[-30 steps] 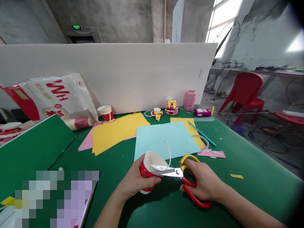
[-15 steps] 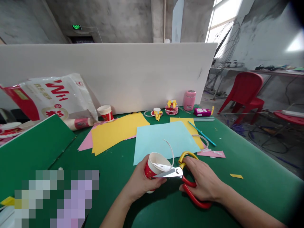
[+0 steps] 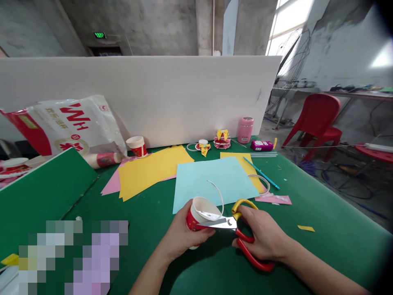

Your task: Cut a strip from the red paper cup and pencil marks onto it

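Left hand (image 3: 187,231): you grasp the red-and-white cup (image 3: 193,220) in it, fingers wrapped round the far side and thumb across the front.
Right hand (image 3: 264,233): you grip the scissors (image 3: 227,223) by their loops, one yellow, one red.
Cup: it is tilted in your left hand at the near middle of the green table (image 3: 233,272), its mouth facing up and toward the blades.
Blades: they stand parted; one lies inside the mouth, the other across the outside, with the cup's wall between them.
Strip (image 3: 220,194): thin and pale, it curls up beside the blades, at the cup's edge.
Blue sheet (image 3: 211,176): it lies flat just beyond your hands, partly over a yellow sheet on its right.
Yellow paper (image 3: 156,166): it lies left of the blue sheet, over pink paper (image 3: 111,182).
Pencil (image 3: 260,173): blue, slanting to the right of the blue sheet, near a pale ring (image 3: 269,185).
Scraps: a pink one (image 3: 274,199) and a yellow one (image 3: 306,228) lie to your right.
Back row: before the white board (image 3: 184,98) stand a second cup (image 3: 139,150), a tiered bow piece (image 3: 222,140) and a pink bottle (image 3: 245,130).
Bag (image 3: 76,127): white and red, at your far left.
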A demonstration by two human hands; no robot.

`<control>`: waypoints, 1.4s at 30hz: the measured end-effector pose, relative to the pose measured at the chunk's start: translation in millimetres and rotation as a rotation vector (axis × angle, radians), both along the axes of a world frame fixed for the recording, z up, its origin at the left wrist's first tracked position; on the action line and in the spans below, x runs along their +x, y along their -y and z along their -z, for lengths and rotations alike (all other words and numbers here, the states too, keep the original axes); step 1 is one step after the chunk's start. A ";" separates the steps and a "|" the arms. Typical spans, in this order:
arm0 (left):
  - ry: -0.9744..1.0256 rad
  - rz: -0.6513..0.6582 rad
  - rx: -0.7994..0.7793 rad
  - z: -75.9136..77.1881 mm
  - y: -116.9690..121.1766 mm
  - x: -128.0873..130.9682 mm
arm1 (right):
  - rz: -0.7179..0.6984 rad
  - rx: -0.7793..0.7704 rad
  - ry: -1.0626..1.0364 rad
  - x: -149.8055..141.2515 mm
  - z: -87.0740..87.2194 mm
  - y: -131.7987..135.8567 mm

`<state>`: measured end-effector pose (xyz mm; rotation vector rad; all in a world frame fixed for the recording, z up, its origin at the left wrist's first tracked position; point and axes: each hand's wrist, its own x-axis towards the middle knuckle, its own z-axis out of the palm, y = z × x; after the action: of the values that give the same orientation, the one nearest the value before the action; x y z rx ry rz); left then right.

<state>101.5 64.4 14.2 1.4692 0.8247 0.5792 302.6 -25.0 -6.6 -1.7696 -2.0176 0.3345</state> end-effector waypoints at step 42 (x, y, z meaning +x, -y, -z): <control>0.051 0.029 -0.062 -5.6 -8.2 -9.3 | 0.013 0.005 0.031 0.5 -0.5 0.5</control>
<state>92.2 72.6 19.8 1.4024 0.7738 0.5629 303.1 -25.5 -6.1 -1.7943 -2.0259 0.2997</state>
